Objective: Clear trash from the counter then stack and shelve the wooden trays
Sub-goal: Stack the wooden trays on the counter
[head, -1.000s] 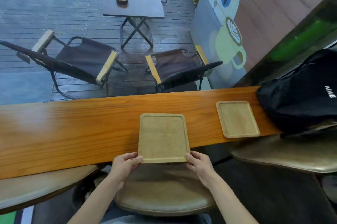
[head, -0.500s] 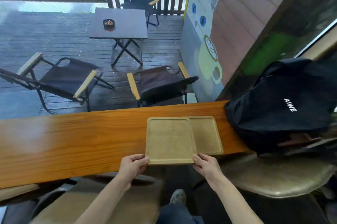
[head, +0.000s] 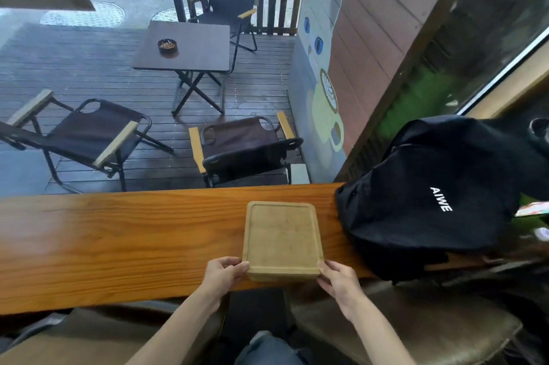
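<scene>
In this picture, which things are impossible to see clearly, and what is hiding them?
- Head view: any second wooden tray is hidden under the top wooden tray.
- Head view: the items right of the black backpack are blurred and cut by the frame edge.
- Head view: the ashtray contents are too small to tell.
- Head view: the shelf is out of frame.

We count one wooden tray (head: 282, 238) showing on the counter (head: 118, 240), one black backpack (head: 430, 201) at its right end, two hands.
</scene>
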